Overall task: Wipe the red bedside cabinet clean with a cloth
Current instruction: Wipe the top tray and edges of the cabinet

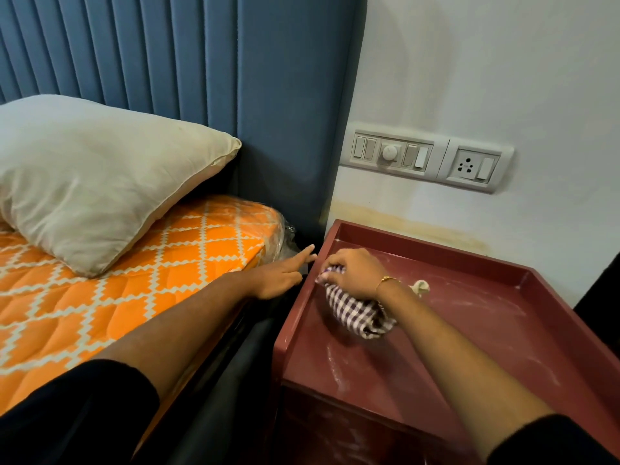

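One hand (352, 273), cloth (355, 313) near rim (302, 313).

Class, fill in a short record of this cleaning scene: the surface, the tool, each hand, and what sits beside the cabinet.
surface: red cabinet top, dusty white streaks
tool: checked cloth
right hand: grips the cloth near the top's left rear corner
left hand: fingers extended, between bed and cabinet
beside: orange mattress, pillow
wall: switch panel

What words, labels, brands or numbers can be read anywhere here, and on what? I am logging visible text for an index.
None can be read.
White wall switch panel: no lettering shows.
White wall socket plate: no lettering shows.
Purple-and-white checked cloth, red bedside cabinet, orange patterned mattress: pattern or plain only, no text.
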`<state>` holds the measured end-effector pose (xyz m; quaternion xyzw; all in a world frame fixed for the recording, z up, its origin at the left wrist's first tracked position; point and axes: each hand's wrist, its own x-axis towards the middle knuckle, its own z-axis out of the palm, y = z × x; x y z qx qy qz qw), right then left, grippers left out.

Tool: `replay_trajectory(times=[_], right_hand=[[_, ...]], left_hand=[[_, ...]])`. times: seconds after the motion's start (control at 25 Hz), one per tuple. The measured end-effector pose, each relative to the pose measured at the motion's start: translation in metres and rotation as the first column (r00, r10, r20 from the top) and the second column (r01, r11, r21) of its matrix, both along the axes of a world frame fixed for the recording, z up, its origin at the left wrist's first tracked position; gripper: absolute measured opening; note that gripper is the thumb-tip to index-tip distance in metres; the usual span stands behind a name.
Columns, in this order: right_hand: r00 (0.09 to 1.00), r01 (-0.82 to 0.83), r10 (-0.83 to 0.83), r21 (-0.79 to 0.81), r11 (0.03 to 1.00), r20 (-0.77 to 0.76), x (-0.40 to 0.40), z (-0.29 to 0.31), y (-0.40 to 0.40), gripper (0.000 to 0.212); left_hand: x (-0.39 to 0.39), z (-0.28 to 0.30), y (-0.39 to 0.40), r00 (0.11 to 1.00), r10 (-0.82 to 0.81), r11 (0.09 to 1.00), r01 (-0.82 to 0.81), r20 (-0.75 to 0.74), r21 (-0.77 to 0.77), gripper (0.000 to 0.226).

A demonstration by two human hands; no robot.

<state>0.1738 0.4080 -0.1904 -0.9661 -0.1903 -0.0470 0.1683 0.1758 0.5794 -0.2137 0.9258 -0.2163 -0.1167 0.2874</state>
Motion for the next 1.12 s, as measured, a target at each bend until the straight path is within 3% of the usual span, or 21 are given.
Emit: replay_trajectory(times=[0.12,0.2,0.32,0.4,0.68,0.88,1.04,1.12], right_hand=[[0.901,0.227,-0.346,0.395,0.890,0.261,0.025,0.016,-0.005,0.027],[0.908,0.206,-0.351,0.484,0.850,0.230,0.042,0.013,0.011,0.035],[0.994,0.109,-0.112,0.144,0.984,0.012,0.055,-0.019,0.033,0.054],[0.998,0.064,-0.064,0.049,0.997,-0.019,0.060,-0.034,0.032,0.055],[0.980,0.182,-0.192,0.137,0.974,0.060,0.090,-0.037,0.038,0.043],[0.988,0.027,-0.052,0.165,0.986,0.147,0.057,-0.053,0.029,0.039],[0.981,0.147,-0.165,0.162,0.976,0.105,0.065,-0.043,0.038,0.032],[0.984,0.088,-0.113,0.176,0.980,0.138,0.045,-0.051,0.037,0.033]], left_hand=[[0.008,0.001,0.006,0.996,0.084,0.996,-0.084,0.034,-0.006,0.061],[0.013,0.000,0.007,0.995,0.094,0.996,-0.094,0.035,0.009,0.058],[0.019,0.000,0.008,0.994,0.104,0.994,-0.104,0.032,-0.016,0.057],[0.024,-0.001,0.009,0.993,0.118,0.992,-0.117,0.030,-0.037,0.056],[0.030,-0.007,0.006,0.994,0.072,0.996,-0.077,0.082,0.055,0.055],[0.030,-0.005,0.004,0.977,0.106,0.994,-0.104,0.183,-0.017,0.051],[0.027,-0.004,0.002,0.968,0.100,0.995,-0.095,0.229,-0.032,0.059],[0.027,-0.004,0.003,0.961,0.124,0.990,-0.104,0.246,-0.092,0.057]])
